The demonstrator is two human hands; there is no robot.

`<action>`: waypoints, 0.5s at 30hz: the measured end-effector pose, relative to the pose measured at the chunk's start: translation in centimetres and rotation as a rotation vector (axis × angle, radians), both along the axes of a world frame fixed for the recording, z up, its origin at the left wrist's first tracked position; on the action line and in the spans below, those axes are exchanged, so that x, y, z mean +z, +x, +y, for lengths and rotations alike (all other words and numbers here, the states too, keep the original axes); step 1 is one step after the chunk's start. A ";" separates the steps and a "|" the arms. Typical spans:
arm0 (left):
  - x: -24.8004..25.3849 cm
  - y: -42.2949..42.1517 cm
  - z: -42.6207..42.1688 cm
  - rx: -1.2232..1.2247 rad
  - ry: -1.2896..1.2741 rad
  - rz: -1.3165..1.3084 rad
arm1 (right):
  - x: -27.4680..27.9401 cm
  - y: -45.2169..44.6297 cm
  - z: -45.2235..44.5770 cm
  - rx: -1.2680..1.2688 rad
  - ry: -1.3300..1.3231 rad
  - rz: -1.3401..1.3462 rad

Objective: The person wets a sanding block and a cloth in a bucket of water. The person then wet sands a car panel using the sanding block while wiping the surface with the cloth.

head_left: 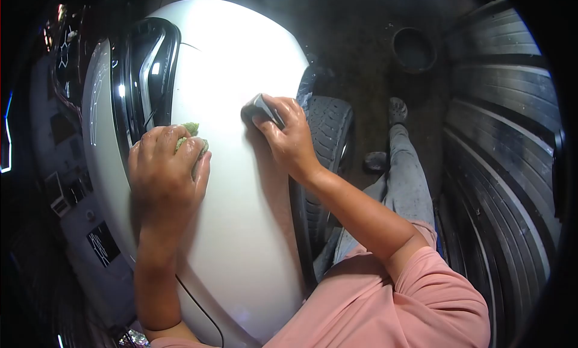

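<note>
A white car fender (235,197) curves beneath both of my hands. My left hand (168,161) rests near the fender's left edge, beside the headlight (153,65), with its fingers closed around a green sponge (191,128); only parts of it show past the fingers, and it could be a crumpled cloth. Over the middle of the fender, my right hand (289,134) grips a dark grey block (257,109) between thumb and fingers, against the white surface. Both hands look wet. The block's underside is hidden.
A tyre (328,131) sits in the wheel arch right of the fender. On the dark floor stands a round bucket (414,50). My outstretched leg (406,173) lies beside the wheel, and a corrugated metal shutter (500,107) runs along the right.
</note>
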State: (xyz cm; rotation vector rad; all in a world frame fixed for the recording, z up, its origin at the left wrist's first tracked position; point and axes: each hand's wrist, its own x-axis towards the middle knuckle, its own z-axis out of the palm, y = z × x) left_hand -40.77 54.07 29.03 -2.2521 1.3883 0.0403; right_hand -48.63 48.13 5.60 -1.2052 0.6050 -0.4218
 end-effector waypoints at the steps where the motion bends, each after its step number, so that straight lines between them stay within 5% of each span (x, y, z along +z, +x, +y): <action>1: 0.1 -0.2 0.0 0.005 0.000 0.007 | -0.5 1.9 -0.9 -0.027 -0.012 0.000; 6: 0.1 0.3 0.3 -0.001 -0.029 0.010 | -1.1 6.0 -7.0 -0.133 0.171 0.006; 11: 0.0 0.6 1.0 -0.001 -0.041 -0.005 | -3.4 -2.4 -10.9 -0.247 0.538 0.049; 15: 0.2 0.9 1.1 0.020 -0.084 0.007 | -4.7 -8.1 -12.5 -0.142 0.493 0.227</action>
